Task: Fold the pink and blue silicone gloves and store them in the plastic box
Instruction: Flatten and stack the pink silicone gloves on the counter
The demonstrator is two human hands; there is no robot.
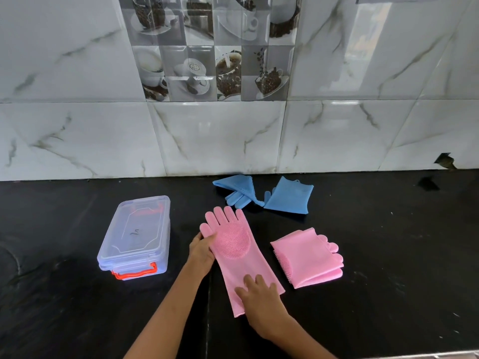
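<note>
A pink silicone glove [237,251] lies flat and unfolded on the black counter, bristle palm up, fingers pointing away from me. My left hand [201,251] grips its left edge near the thumb. My right hand [259,294] presses flat on the cuff end, fingers spread. A second pink glove [309,259] lies folded to the right. Two blue gloves lie near the wall: one [238,190] loosely folded, the other [289,195] folded flat. The clear plastic box [137,237] with its lid on and orange latches stands to the left.
The black counter [388,255] meets a marble-tiled wall [207,138] behind the gloves. A small dark chip [444,160] marks the wall at the far right.
</note>
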